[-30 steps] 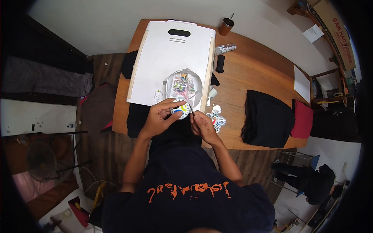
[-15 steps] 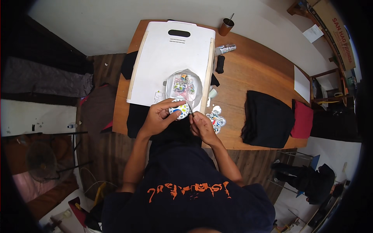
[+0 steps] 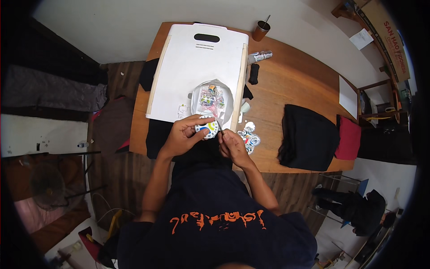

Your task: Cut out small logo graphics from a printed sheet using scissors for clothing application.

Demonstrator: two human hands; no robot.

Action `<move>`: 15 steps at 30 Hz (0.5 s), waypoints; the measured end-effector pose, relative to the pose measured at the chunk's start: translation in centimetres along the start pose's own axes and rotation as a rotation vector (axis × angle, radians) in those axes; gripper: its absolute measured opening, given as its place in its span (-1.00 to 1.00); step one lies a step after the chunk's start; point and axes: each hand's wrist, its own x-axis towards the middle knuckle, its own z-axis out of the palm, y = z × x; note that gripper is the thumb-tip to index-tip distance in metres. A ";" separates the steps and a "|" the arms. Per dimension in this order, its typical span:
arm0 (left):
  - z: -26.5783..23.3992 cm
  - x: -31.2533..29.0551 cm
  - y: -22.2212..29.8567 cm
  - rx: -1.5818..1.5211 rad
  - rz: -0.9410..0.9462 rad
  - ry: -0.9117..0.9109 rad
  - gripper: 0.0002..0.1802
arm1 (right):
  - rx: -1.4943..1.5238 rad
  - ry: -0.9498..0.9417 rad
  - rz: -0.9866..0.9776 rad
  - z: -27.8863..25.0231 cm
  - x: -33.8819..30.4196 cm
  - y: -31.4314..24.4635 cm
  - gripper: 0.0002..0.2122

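Left hand (image 3: 181, 136): fingers pinching a round colourful sticker (image 3: 207, 127) over the counter (image 3: 286, 85). Right hand (image 3: 233, 145): fingers pinching a thin tool (image 3: 219, 127), tip touching the sticker.

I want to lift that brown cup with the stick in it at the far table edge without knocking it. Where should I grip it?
Grip the brown cup around its side wall, below the rim, coming from its open right side. It stands upright; the stick leans out of the top, so a grasp from above would likely hit it. The white board crowds its left.
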 end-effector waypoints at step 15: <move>0.1 -0.2 -0.3 0.036 0.043 0.045 -0.67 | -0.040 0.021 0.002 -0.2 0.1 0.4 -0.63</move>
